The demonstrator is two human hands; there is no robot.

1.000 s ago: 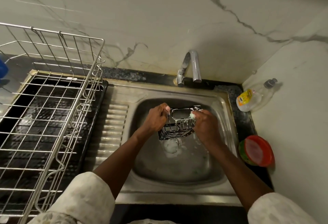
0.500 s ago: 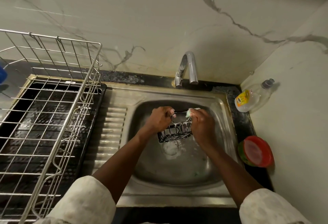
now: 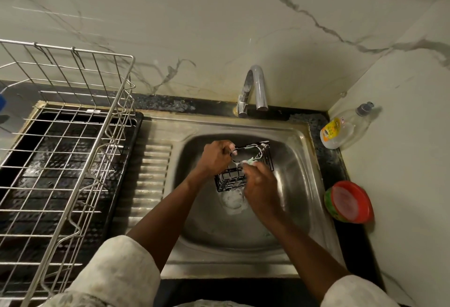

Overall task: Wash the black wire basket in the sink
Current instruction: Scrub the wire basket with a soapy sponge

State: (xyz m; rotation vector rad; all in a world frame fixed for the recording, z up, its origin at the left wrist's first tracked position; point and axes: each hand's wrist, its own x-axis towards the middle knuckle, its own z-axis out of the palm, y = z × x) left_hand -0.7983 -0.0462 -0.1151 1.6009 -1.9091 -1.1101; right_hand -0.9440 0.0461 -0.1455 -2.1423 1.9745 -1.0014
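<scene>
Two hands are over the sink [image 3: 299, 185], and I log both as occupied. I find the black wire basket [image 3: 231, 181] held tilted above the bowl, nearer the sink's back edge than its front edge, with white suds along its rim. The left hand [image 3: 215, 158] has its fingers curled round the rim at the basket's left end. The right hand [image 3: 261, 185] is at the near rim, its fingertips pinching a pale green scrubber [image 3: 250, 160] against the wire; I cannot make out how much of the scrubber lies inside the palm. A patch of foam [image 3: 233, 202] lies on the bowl's floor just below the basket. The tap [image 3: 253, 87] stands at the middle of the sink's back edge. Beyond the ribbed drainboard [image 3: 153, 172] on the sink's left side, a steel dish rack [image 3: 73, 151] sits on a black tray [image 3: 137, 131]. At the counter's back right corner a clear bottle [image 3: 341, 131] with a yellow label leans on the wall. A red-lidded tub [image 3: 350, 202] sits on the dark counter strip along the sink's right edge. Pale sleeves [image 3: 117, 275] cover both upper arms
</scene>
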